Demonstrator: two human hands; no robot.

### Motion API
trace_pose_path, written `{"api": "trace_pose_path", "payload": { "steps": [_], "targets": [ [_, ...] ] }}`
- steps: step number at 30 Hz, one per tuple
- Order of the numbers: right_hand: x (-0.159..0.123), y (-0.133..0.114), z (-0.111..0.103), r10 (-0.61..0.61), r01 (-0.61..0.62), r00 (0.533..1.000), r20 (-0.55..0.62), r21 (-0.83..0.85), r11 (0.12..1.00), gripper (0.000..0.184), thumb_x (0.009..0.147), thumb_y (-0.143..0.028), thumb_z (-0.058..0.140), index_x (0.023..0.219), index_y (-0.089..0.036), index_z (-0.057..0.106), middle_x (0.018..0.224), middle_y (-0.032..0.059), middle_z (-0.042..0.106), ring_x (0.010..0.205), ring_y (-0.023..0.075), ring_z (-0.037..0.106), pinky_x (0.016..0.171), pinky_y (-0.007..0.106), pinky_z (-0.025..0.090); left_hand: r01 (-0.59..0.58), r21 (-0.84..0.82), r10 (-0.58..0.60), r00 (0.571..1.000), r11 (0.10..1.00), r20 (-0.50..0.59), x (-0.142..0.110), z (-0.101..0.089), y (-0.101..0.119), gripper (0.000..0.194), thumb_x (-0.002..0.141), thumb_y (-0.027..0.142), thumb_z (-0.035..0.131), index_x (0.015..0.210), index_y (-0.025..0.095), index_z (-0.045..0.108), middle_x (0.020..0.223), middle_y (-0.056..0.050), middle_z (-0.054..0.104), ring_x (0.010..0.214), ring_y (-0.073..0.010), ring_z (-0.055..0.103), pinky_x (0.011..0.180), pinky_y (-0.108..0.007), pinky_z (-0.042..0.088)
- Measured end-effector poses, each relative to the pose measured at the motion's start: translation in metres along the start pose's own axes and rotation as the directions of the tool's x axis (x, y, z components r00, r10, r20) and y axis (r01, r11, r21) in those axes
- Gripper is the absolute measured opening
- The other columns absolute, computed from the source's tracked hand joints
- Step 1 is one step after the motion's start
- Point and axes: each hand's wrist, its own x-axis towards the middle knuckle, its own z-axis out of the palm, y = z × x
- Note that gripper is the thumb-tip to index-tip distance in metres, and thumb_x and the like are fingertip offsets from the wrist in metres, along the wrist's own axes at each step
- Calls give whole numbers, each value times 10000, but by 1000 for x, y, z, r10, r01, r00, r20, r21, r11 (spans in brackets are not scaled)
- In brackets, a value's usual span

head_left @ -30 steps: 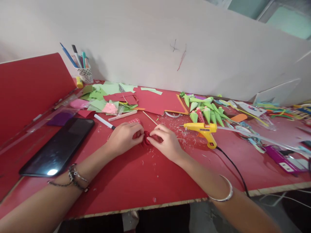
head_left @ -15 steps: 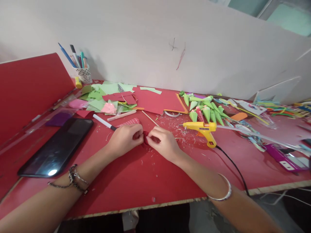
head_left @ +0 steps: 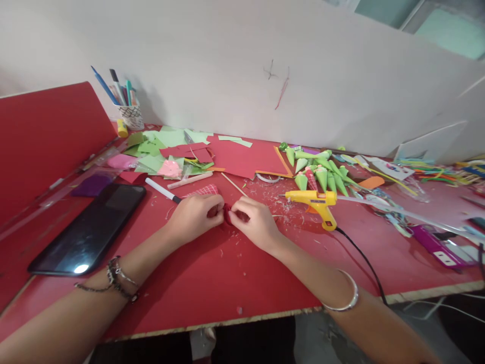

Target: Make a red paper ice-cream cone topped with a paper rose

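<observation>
Between my fingertips is a small piece of dark red paper [head_left: 227, 215], curled or rolled, and mostly covered by the hands. My left hand [head_left: 197, 215] pinches it from the left, fingers closed. From the right, my right hand [head_left: 257, 221] grips its other side with thumb and forefinger. A red checked cone [head_left: 204, 190] lies just behind my left hand, partly hidden. The black tip of a white marker [head_left: 161, 190] touches the area by my left knuckles. A thin wooden stick [head_left: 233, 183] lies behind my right hand.
A yellow glue gun [head_left: 312, 199] with a black cord lies right of my right hand, near several green paper cones [head_left: 322, 174]. A black phone [head_left: 89, 230] lies at left. Paper scraps [head_left: 151, 147], a pen cup [head_left: 131, 116] and a purple tool [head_left: 435, 245] surround the work area.
My fingers have drawn slightly closer around the red paper, covering more of it. More of the checked cone shows behind my left hand. The view has shifted slightly.
</observation>
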Motion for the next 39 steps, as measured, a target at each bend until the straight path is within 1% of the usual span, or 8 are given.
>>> {"api": "trace_pose_path", "payload": {
  "steps": [9, 13, 16, 19, 25, 32, 36, 39],
  "targets": [
    [0, 3, 0, -24, 25, 999, -24, 23, 999, 164, 818, -237, 465, 674, -174, 512, 678, -9, 476, 594, 86, 439, 566, 199, 334, -18, 78, 25, 995, 997, -97, -2, 2, -3, 43, 736, 228, 506, 740, 201, 539, 657, 44, 573, 569, -96, 501, 476, -186, 288],
    [-1, 3, -2, -35, 35, 999, -13, 21, 999, 162, 826, -247, 466, 702, -175, 541, 708, -2, 501, 622, 89, 466, 584, 202, 350, -55, 85, 64, 992, 995, -110, -2, 3, -4, 67, 757, 225, 505, 783, 204, 563, 667, 39, 576, 589, -98, 518, 484, -180, 313],
    [-1, 2, -4, -48, 48, 999, 2, 10, 999, 158, 836, -262, 458, 753, -182, 568, 745, 6, 524, 652, 96, 491, 597, 205, 362, -85, 57, 92, 987, 995, -131, -2, 4, -6, 104, 787, 229, 488, 830, 206, 579, 765, 15, 591, 644, -103, 538, 517, -177, 353],
    [-2, 2, -5, -59, 59, 998, -11, 7, 998, 139, 839, -257, 454, 816, -190, 574, 785, 14, 541, 668, 100, 500, 598, 206, 369, -119, 1, 117, 975, 993, -192, -2, 5, -8, 116, 800, 228, 483, 830, 199, 591, 846, -9, 591, 684, -107, 545, 578, -182, 397],
    [-5, 0, -6, -58, 60, 995, -82, 19, 998, 97, 820, -216, 464, 781, -184, 546, 764, 10, 530, 630, 92, 487, 578, 202, 377, -177, -53, 159, 955, 983, -249, -3, 5, -6, 99, 792, 192, 485, 806, 187, 583, 794, -9, 581, 683, -110, 536, 634, -198, 420],
    [-7, -2, -9, -112, 135, 976, -187, 111, 985, 103, 825, -236, 474, 770, -180, 541, 732, 8, 525, 607, 86, 487, 565, 205, 388, -211, -87, 174, 931, 974, -320, -6, 3, 2, 83, 790, 180, 486, 790, 179, 568, 737, 1, 564, 603, -86, 492, 584, -186, 401],
    [-7, -4, -11, -152, 178, 963, -222, 99, 979, 108, 830, -231, 472, 771, -179, 546, 719, 8, 514, 633, 92, 486, 574, 208, 383, -245, -145, 187, 926, 959, -327, -6, 2, 5, 87, 796, 162, 474, 783, 179, 559, 732, 4, 564, 614, -85, 504, 587, -185, 403],
    [-8, -5, -12, -135, 162, 970, -203, 121, 979, 117, 835, -209, 454, 754, -177, 532, 697, 1, 486, 623, 88, 471, 573, 206, 379, -239, -203, 168, 935, 950, -312, -6, 1, 6, 94, 800, 147, 466, 785, 173, 555, 729, 3, 565, 628, -86, 514, 594, -186, 409]
  ]
}}
